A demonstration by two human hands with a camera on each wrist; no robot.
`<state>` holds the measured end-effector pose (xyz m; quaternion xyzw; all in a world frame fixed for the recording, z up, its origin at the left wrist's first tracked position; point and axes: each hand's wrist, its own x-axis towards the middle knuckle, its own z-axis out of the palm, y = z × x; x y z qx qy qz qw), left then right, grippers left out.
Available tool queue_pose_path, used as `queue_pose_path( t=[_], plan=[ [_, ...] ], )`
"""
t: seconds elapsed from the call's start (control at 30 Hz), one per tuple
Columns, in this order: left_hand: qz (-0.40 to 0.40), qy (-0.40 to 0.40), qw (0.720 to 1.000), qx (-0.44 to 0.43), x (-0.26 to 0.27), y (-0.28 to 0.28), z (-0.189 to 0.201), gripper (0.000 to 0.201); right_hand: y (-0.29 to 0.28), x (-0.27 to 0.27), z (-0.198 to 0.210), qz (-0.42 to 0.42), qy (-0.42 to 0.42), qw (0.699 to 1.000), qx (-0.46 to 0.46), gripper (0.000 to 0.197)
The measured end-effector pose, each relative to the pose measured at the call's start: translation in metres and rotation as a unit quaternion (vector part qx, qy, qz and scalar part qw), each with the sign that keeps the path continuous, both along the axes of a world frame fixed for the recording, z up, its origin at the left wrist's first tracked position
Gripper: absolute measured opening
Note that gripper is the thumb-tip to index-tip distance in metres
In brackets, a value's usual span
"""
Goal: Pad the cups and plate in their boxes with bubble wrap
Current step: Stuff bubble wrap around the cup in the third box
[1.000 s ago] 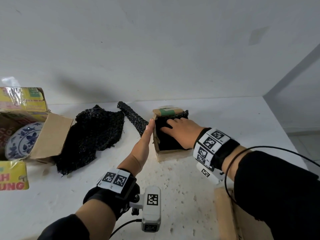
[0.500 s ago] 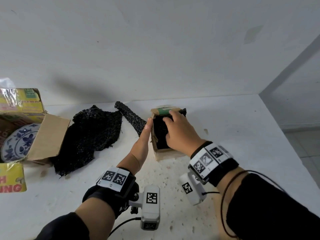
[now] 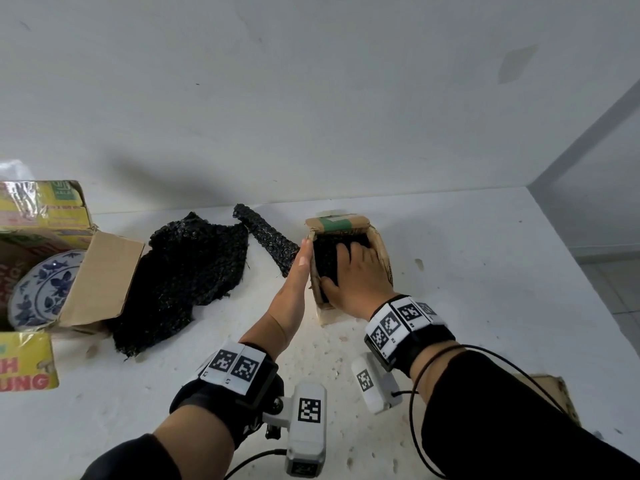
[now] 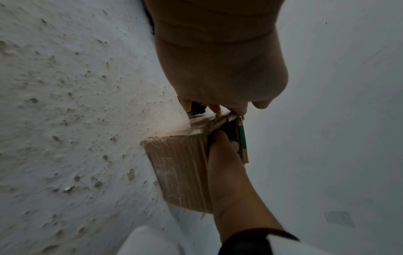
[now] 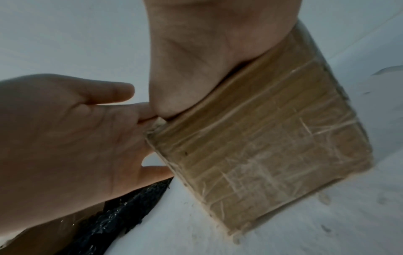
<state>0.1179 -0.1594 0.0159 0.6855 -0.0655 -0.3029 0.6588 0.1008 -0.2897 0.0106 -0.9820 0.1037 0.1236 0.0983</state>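
A small cardboard box (image 3: 379, 249) stands on the white table, stuffed with black bubble wrap (image 3: 327, 252); no cup shows inside it. My left hand (image 3: 297, 271) lies flat, fingers straight, against the box's left wall. My right hand (image 3: 358, 275) sits on top, its fingers and thumb pressing down into the wrap. The left wrist view has my left hand (image 4: 218, 77) touching the box (image 4: 181, 169) and my right hand (image 4: 226, 163) dipping inside. From the right wrist, my right palm (image 5: 207, 60) rests on the box rim (image 5: 261, 146). A blue-and-white plate (image 3: 41, 289) lies in the big box.
The large yellow-printed carton (image 3: 100, 282) stands open at the far left. A loose heap of black bubble wrap (image 3: 183, 275) and a rolled strip (image 3: 266, 240) lie between it and the small box. Another cardboard piece (image 3: 557, 393) sits near my right forearm. The table edge runs along the right.
My right hand has drawn back from the box's far flap and now covers its near part, pushing deeper into the wrap. My left hand stays against the left wall.
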Motion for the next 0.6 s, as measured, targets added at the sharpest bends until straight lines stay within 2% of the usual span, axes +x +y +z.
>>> queue_pose_path(
  t=[0.1,0.2,0.27,0.37,0.43,0.6],
  plan=[
    [-0.001,-0.006,1.0,0.006,-0.002,0.0,-0.001,0.046,-0.004,0.002,0.005,0.008,0.062,0.998,0.028,0.071],
    [-0.006,-0.005,1.0,0.004,-0.001,0.0,-0.001,0.046,-0.016,0.011,0.023,0.035,0.134,0.989,0.055,0.067],
    [-0.016,-0.003,1.0,0.003,0.0,-0.001,-0.001,0.046,-0.023,0.012,0.036,0.08,0.161,0.984,0.008,0.065],
    [-0.023,0.001,1.0,-0.001,0.0,-0.003,0.0,0.046,-0.025,0.003,0.041,0.162,0.124,0.971,-0.129,0.067],
    [-0.024,0.001,1.0,-0.002,-0.001,-0.003,0.001,0.046,-0.023,0.0,0.038,0.189,0.077,0.964,-0.171,0.059],
    [-0.017,-0.006,1.0,-0.004,-0.004,-0.003,-0.001,0.045,-0.034,0.003,0.035,0.196,0.048,0.971,-0.125,0.058]
  ],
)
